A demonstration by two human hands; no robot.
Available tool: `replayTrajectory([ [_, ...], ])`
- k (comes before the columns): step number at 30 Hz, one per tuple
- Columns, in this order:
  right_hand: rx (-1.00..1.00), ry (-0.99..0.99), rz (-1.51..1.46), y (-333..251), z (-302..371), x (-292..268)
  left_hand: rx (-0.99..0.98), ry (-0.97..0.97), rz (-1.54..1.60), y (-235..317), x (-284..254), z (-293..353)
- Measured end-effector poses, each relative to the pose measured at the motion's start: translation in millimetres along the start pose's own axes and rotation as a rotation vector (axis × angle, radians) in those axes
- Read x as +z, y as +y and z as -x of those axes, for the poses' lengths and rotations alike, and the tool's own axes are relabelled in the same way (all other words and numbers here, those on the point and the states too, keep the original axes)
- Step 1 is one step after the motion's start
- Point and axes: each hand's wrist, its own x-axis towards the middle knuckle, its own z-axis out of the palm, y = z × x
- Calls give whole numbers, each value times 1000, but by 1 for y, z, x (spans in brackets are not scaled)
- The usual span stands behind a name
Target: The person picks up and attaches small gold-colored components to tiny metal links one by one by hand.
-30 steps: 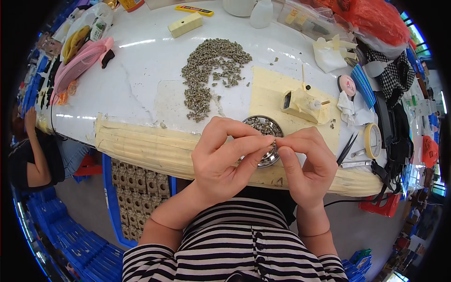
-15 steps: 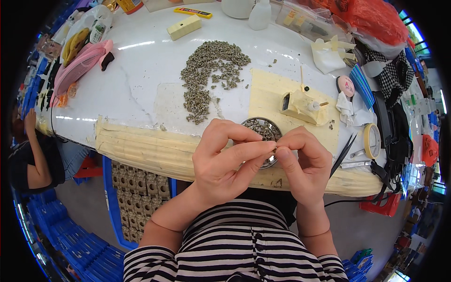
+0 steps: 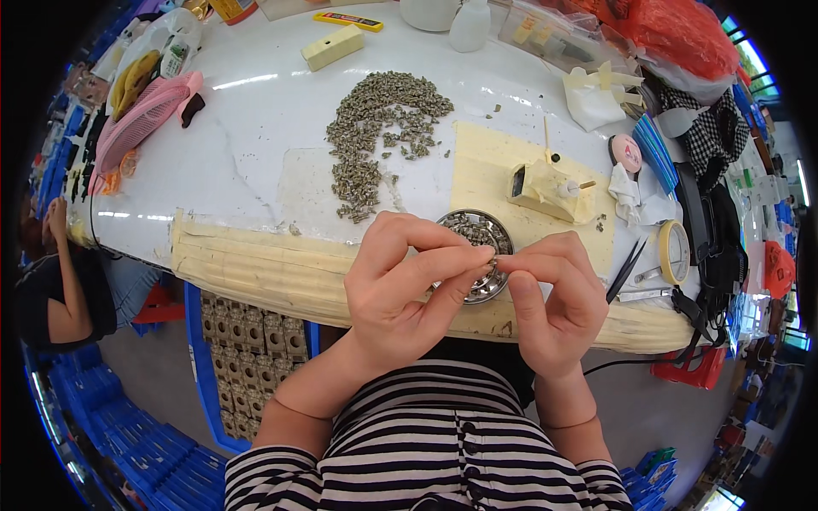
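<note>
Above a round metal dish at the table's front edge, my left hand pinches a tiny metal piece between thumb and fingertips. Most of that piece is hidden, so its exact kind does not show. My right hand reaches in from the other side with its index fingertip against the piece. Its thumb is apart from the index finger, below it. Small metal parts lie in the dish. Farther back, a curved heap of similar small metal parts spreads over the white table.
A tape-wrapped block with a peg stands behind the dish. Black tweezers and a tape roll lie right. A blue tray of metal blocks sits below the padded edge. Another person sits far left.
My right thumb has come away from the metal piece and dropped lower, leaving the index fingertip there. My left hand keeps its pinch, almost in the same spot.
</note>
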Motion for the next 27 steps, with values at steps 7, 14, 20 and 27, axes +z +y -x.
replayTrajectory([
  [7,43,31,-22,-2,-1,-4,-22,-40,1,2,-4,2],
  [14,27,39,-7,-1,-1,-3,-15,-41,13,1,-3,2],
  [20,-27,318,282,12,-17,-32,-41,-28,14,3,-3,3],
  [27,-22,201,639,22,-39,-46,-77,10,44,4,1,2],
])
